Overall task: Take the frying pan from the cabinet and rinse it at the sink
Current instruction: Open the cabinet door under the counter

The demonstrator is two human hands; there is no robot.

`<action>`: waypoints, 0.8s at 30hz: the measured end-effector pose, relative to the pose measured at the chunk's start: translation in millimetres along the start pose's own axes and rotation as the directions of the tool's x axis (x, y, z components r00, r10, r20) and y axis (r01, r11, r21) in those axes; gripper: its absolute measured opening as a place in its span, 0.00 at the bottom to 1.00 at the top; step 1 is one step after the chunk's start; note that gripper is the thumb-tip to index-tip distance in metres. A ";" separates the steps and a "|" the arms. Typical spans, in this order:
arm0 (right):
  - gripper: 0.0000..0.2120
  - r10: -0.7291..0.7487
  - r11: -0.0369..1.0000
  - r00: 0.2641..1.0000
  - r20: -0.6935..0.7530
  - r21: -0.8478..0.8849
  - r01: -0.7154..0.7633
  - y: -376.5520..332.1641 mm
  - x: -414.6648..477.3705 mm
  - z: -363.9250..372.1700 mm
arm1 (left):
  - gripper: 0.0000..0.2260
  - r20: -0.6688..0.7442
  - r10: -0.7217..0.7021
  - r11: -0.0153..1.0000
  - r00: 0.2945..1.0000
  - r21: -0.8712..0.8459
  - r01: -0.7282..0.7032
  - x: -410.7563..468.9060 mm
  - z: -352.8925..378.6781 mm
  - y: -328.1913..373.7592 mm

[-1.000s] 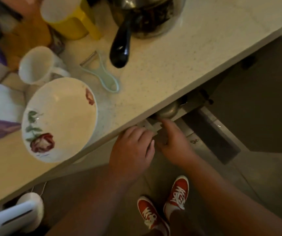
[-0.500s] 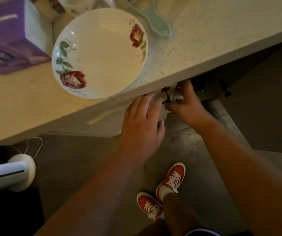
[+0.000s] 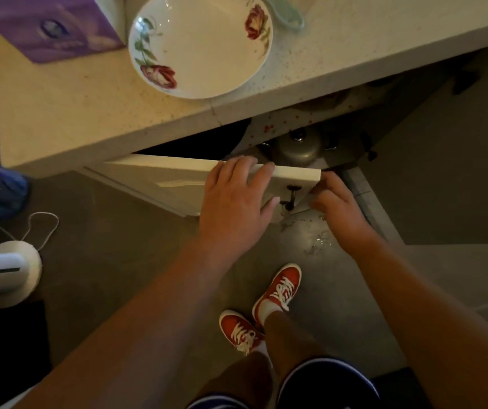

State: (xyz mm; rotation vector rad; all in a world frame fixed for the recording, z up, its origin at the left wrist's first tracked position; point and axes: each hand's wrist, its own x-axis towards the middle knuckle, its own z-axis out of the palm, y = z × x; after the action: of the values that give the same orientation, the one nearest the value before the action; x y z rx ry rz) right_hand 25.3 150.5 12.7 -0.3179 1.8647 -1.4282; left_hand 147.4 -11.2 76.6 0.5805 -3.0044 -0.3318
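Note:
The white cabinet door [image 3: 163, 178] under the counter stands partly open, swung out toward me. My left hand [image 3: 233, 202] lies over the door's top edge with the fingers curled onto it. My right hand [image 3: 340, 208] grips the door's free edge beside the dark handle [image 3: 291, 197]. In the gap behind the door a metal lid with a knob [image 3: 295, 149] shows inside the cabinet. A dark shape sits left of it; I cannot tell whether it is the frying pan. No sink is in view.
A rose-patterned bowl [image 3: 201, 45] sits near the edge of the pale counter [image 3: 89, 113], with a purple tissue box [image 3: 54, 28] beside it and a green peeler [image 3: 288, 13] beyond. The right-hand cabinet door [image 3: 443, 172] stands wide open. A white appliance with a cord [image 3: 6, 273] stands on the floor at left.
The cabinet door has swung out from nearly closed to partly open with both hands on it. The view has tilted down, and the lid inside has come into sight.

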 end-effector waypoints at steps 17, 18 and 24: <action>0.13 0.267 0.846 0.850 0.455 -0.533 0.020 6.5 -66.8 45.0 | 0.11 -0.019 -0.447 0.884 0.894 -0.166 0.438 -86.2 -11.8 46.8; 0.14 0.274 0.846 0.830 0.485 -0.532 0.032 9.5 -69.8 46.5 | 0.11 -0.010 -0.484 0.863 0.875 -0.169 0.476 -89.9 -9.7 50.9; 0.18 0.368 0.842 0.638 0.676 -0.533 0.080 21.0 -79.4 60.5 | 0.12 0.017 -0.697 0.705 0.717 -0.162 0.690 -127.0 0.1 71.9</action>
State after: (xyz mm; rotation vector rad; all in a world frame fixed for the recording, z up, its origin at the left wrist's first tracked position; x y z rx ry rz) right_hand 126.4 162.0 20.6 -0.8667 1.4430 -0.4643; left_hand 239.2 101.6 89.8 1.6710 -2.5363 -0.5677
